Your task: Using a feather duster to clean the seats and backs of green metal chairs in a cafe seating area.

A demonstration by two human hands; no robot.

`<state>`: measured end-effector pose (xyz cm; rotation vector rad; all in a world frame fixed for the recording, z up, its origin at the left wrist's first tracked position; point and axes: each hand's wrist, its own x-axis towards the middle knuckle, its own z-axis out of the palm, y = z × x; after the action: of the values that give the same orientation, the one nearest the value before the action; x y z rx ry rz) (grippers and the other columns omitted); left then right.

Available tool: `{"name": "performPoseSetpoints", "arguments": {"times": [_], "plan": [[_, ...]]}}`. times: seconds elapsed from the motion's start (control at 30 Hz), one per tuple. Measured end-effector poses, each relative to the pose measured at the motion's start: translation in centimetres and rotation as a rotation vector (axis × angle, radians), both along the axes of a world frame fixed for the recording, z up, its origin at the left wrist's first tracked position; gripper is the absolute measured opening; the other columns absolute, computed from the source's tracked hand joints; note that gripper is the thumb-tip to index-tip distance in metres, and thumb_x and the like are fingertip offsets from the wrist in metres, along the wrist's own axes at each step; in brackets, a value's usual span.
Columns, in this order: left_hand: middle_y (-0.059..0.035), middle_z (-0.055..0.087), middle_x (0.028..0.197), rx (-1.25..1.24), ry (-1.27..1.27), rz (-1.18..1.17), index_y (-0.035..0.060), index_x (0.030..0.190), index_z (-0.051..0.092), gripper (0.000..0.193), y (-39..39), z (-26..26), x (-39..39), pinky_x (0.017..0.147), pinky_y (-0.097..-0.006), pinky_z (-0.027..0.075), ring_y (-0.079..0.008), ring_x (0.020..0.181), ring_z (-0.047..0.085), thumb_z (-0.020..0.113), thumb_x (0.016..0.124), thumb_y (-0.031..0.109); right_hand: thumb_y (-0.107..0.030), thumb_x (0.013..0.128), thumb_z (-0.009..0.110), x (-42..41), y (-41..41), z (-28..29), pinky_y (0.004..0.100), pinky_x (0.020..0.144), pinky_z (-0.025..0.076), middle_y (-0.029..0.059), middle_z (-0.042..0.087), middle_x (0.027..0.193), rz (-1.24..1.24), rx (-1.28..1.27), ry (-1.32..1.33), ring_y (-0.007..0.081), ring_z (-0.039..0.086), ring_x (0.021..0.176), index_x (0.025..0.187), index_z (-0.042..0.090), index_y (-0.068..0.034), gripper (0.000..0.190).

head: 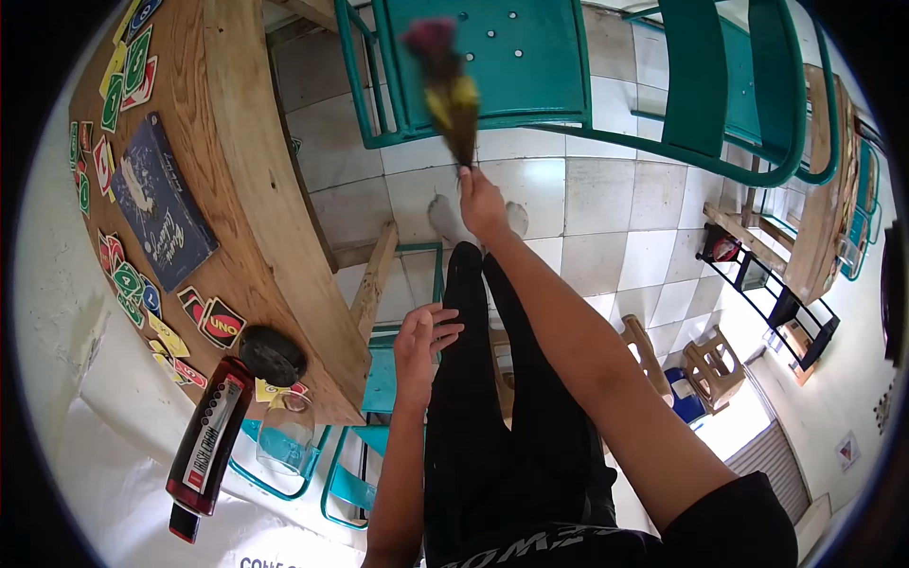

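In my right hand [484, 206] is the narrow dark handle end of a feather duster [453, 99], whose blurred yellow, brown and pink part lies over the seat of a teal metal chair [525, 92]. Whether the duster touches the seat cannot be told. My left hand [424, 341] hangs beside my left thigh with its fingers apart and nothing in it, near the corner of a wooden table [248, 163]. On that table are a dark blue book [163, 202], scattered Uno cards [221, 323] and a round black object [273, 355].
A dark red bottle [211, 440] and a clear glass [285, 433] stand at the table's near end. More teal chairs [355, 490] are beside it. On the right are a second wooden table [817, 206], a black metal rack [770, 295] and brown plastic stools [714, 369].
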<state>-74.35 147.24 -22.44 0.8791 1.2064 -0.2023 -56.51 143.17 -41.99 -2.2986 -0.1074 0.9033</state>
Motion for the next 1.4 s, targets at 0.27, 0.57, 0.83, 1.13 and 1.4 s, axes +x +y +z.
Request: {"name": "performPoseSetpoints", "arguments": {"times": [0.27, 0.57, 0.83, 1.13, 1.4], "plan": [[-0.0176, 0.064, 0.114, -0.029, -0.048, -0.019, -0.0015, 0.123, 0.05, 0.045, -1.4, -0.4, 1.6, 0.089, -0.0364, 0.052, -0.0264, 0.098, 0.066, 0.038, 0.105, 0.038, -0.04, 0.103, 0.038, 3.7, -5.7, -1.4, 0.0547, 0.072, 0.046, 0.027, 0.064, 0.085, 0.014, -0.051, -0.051, 0.0489, 0.061, 0.086, 0.099, 0.057, -0.003, 0.041], [-0.0179, 0.063, 0.115, -0.05, -0.028, -0.05, -0.0019, 0.123, 0.05, 0.046, -2.3, -0.8, 0.4, 0.089, -0.0363, 0.052, -0.0262, 0.099, 0.066, 0.038, 0.104, 0.039, -0.044, 0.103, 0.034, 3.8, -8.3, -4.9, 0.0445, 0.065, 0.048, 0.0148, 0.057, 0.066, -0.435, 0.062, -0.125, 0.0319, 0.06, 0.065, 0.083, 0.054, -0.001, 0.051], [-0.0181, 0.064, 0.114, -0.027, -0.013, -0.049, -0.0027, 0.123, 0.05, 0.047, -2.4, -0.4, 1.1, 0.089, -0.0359, 0.052, -0.0263, 0.099, 0.066, 0.039, 0.104, 0.04, -0.044, 0.102, 0.034, 1.0, -0.3, 2.0, 0.0584, 0.08, 0.048, 0.0273, 0.066, 0.091, 0.231, -0.094, 0.11, 0.0497, 0.061, 0.088, 0.104, 0.055, -0.009, 0.041], [-0.0176, 0.064, 0.114, -0.028, -0.033, -0.052, -0.0022, 0.122, 0.05, 0.045, -3.6, -0.3, 2.3, 0.089, -0.0355, 0.052, -0.026, 0.098, 0.066, 0.038, 0.104, 0.038, -0.042, 0.103, 0.033, 5.1, -11.4, -3.3, 0.0486, 0.07, 0.045, 0.022, 0.063, 0.077, -0.437, -0.062, -0.149, 0.042, 0.061, 0.078, 0.086, 0.059, 0.002, 0.054], [-0.0172, 0.064, 0.113, -0.019, -0.009, -0.094, -0.0022, 0.123, 0.05, 0.048, -4.6, -0.6, 1.6, 0.088, -0.0357, 0.052, -0.0258, 0.097, 0.066, 0.04, 0.104, 0.04, -0.041, 0.103, 0.036, -0.5, -3.5, 0.4, 0.0526, 0.071, 0.048, 0.0236, 0.065, 0.078, -0.101, -0.073, -0.093, 0.0466, 0.062, 0.079, 0.091, 0.06, -0.004, 0.045]]}}
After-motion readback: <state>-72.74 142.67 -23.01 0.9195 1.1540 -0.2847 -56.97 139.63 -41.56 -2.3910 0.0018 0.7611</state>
